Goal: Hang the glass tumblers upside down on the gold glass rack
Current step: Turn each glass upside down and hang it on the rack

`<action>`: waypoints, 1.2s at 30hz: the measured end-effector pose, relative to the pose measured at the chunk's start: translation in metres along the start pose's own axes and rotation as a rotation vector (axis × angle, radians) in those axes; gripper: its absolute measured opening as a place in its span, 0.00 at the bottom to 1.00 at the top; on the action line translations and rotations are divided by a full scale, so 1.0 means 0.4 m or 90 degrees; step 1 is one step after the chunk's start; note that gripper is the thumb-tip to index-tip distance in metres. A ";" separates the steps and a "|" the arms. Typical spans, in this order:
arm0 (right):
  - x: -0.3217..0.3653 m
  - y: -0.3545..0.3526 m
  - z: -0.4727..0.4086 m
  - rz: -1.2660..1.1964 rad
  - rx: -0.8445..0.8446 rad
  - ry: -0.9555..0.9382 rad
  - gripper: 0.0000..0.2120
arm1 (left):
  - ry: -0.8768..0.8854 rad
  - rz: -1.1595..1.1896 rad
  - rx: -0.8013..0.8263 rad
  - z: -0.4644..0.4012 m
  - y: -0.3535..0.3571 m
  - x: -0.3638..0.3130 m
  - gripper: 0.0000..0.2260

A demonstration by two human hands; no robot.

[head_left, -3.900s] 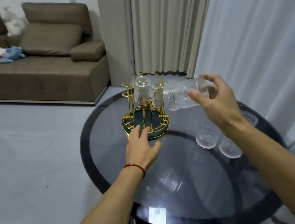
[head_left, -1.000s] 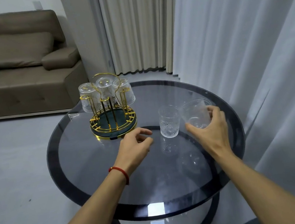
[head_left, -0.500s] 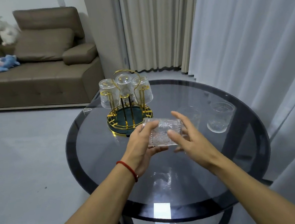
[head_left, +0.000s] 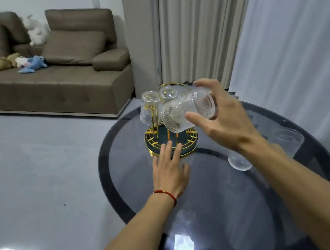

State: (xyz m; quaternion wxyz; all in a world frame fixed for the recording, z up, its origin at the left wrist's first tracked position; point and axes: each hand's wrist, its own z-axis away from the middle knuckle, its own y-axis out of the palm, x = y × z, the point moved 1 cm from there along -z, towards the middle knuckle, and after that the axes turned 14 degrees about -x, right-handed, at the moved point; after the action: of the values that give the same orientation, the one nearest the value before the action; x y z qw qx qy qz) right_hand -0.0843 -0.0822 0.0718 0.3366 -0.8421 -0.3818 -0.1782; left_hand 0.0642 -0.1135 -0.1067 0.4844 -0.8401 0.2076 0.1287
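The gold glass rack point(head_left: 151, 141) with a dark green base stands on the round table. Ribbed tumblers hang upside down on its pegs, one at the left point(head_left: 150, 108) and one at the back point(head_left: 167, 94). My right hand point(head_left: 220, 118) is shut on another ribbed tumbler point(head_left: 185, 113), held on its side just above the rack's front, mouth turned toward the rack's left. My left hand point(head_left: 170, 167) lies flat with fingers spread, fingertips touching the rack's front rim. Two more tumblers stand upright on the table, one point(head_left: 239, 160) partly behind my right wrist, one point(head_left: 288, 140) farther right.
The dark glass table point(head_left: 220, 200) has a thick black rim, its edge near my forearms. A white sheer curtain point(head_left: 295, 48) hangs close on the right. A brown sofa point(head_left: 51, 76) with soft toys stands far left across grey floor.
Half a second ago both hands held the tumbler low in front of the rack. Now my right hand alone has lifted it over the rack, and my left hand has dropped to the rack's base.
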 end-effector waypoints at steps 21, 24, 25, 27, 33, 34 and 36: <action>0.019 0.330 -0.186 0.249 0.118 0.000 0.32 | -0.004 -0.007 0.024 0.008 0.043 0.009 0.28; 0.010 0.350 -0.170 0.260 0.105 0.019 0.30 | -0.007 0.000 0.025 0.006 0.038 0.007 0.28; 0.007 0.356 -0.165 0.265 0.100 0.024 0.30 | -0.008 0.002 0.027 0.005 0.036 0.007 0.28; 0.003 0.366 -0.154 0.287 0.095 0.026 0.32 | -0.008 0.007 0.027 0.005 0.032 0.006 0.28; -0.005 0.393 -0.134 0.337 0.090 0.058 0.38 | -0.004 0.008 0.030 0.007 0.021 0.003 0.29; -0.005 0.395 -0.132 0.340 0.095 0.060 0.38 | -0.002 0.007 0.033 0.006 0.020 0.002 0.29; -0.007 0.391 -0.128 0.344 0.110 0.055 0.36 | -0.003 -0.001 0.037 0.004 0.018 -0.001 0.29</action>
State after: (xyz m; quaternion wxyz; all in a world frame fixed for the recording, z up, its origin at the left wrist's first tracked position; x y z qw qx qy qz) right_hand 0.0309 -0.1949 0.0393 0.4586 -0.8731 -0.1423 -0.0844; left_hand 0.0606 -0.1152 -0.1129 0.5090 -0.8256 0.2097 0.1243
